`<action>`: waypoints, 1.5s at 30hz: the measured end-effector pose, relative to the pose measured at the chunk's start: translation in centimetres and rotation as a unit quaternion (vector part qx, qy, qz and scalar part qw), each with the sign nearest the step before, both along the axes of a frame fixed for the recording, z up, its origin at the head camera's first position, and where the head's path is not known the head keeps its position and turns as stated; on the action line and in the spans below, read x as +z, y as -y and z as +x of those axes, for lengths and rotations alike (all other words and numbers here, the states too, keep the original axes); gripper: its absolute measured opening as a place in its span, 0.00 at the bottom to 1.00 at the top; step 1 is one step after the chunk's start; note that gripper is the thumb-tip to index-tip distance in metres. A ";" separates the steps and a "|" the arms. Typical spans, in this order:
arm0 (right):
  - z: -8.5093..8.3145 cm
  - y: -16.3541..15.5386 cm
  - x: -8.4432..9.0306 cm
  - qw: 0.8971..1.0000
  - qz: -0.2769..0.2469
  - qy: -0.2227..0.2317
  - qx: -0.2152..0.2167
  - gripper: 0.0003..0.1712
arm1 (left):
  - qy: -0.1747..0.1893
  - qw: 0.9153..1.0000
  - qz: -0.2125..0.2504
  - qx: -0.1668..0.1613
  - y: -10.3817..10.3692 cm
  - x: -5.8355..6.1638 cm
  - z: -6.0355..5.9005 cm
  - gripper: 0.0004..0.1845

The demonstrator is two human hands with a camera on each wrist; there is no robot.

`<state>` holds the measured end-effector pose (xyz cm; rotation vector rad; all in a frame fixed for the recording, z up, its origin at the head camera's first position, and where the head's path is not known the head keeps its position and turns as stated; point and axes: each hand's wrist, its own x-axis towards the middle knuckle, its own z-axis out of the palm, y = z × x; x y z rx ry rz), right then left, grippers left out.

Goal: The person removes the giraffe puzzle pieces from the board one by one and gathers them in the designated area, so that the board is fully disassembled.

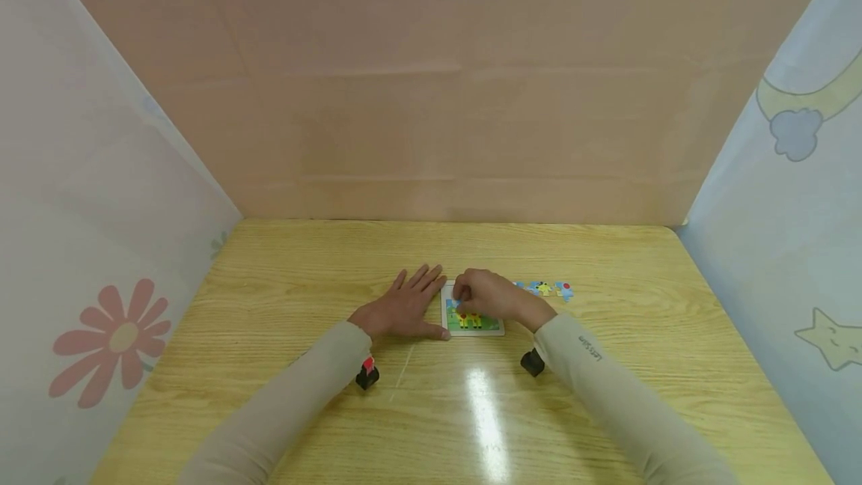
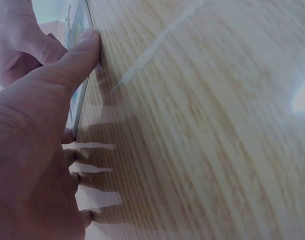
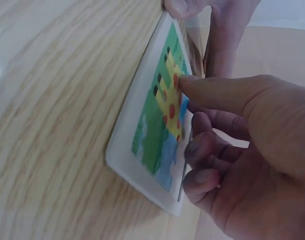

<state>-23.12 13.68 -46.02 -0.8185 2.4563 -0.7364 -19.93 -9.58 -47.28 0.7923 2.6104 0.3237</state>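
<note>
A small jigsaw puzzle board (image 1: 496, 333) with a white border lies on the table, showing a yellow giraffe with red spots on green and blue. My left hand (image 1: 406, 307) lies spread beside its left edge, palm down, thumb against the lower left corner. Over the board's upper part, my right hand (image 1: 489, 293) curls its fingers and pinches a puzzle piece down at the picture. In the right wrist view, the thumb tip touches the giraffe and a bit of blue (image 3: 184, 106) shows between thumb and index finger; the fingers hide the rest.
Several loose puzzle pieces (image 1: 544, 289) lie in a row right of the board, partly behind the right wrist. Wrist cameras, black, hang under each sleeve. A tan wall stands behind the wooden table (image 1: 303, 260), with patterned panels at both sides.
</note>
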 end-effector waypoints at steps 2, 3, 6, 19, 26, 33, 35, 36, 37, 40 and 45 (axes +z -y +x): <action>0.1 0.2 0.2 1.000 0.011 0.004 -0.004 0.11 | 0.000 1.000 0.000 0.000 0.0 0.0 0.0 0.59; 0.1 0.3 0.2 1.000 0.018 0.007 -0.006 0.13 | 0.000 1.000 -0.001 -0.001 0.0 0.0 0.0 0.59; 0.2 0.7 0.5 0.999 0.039 0.018 -0.010 0.16 | 0.001 1.000 0.001 -0.001 0.0 0.1 0.1 0.59; 0.3 0.8 0.5 0.999 0.040 0.032 -0.016 0.17 | 0.001 1.000 0.007 -0.002 0.1 -0.1 0.0 0.59; 0.3 0.7 0.4 0.999 0.020 0.031 -0.022 0.18 | 0.005 1.000 0.008 -0.006 0.1 0.0 0.0 0.59; 0.7 0.6 0.3 1.000 -0.003 0.023 -0.020 0.17 | 0.005 1.000 0.005 -0.004 0.1 0.0 0.0 0.59; 0.9 0.5 0.2 1.000 -0.004 0.022 -0.017 0.16 | 0.005 1.000 0.004 -0.006 0.1 0.0 0.0 0.59; 0.9 0.5 0.1 1.000 -0.005 0.023 -0.015 0.16 | 0.005 1.000 0.004 -0.006 0.1 0.1 0.0 0.59; 0.9 0.5 0.0 1.000 -0.005 0.024 -0.014 0.15 | 0.004 1.000 0.004 -0.006 0.1 0.1 0.0 0.59; 1.0 0.5 -0.3 1.000 -0.004 0.023 -0.006 0.10 | 0.001 1.000 0.001 -0.008 0.1 0.2 0.0 0.59; 1.1 0.5 -0.5 1.000 -0.004 0.009 0.014 0.04 | -0.002 1.000 -0.001 -0.007 0.1 0.2 0.0 0.59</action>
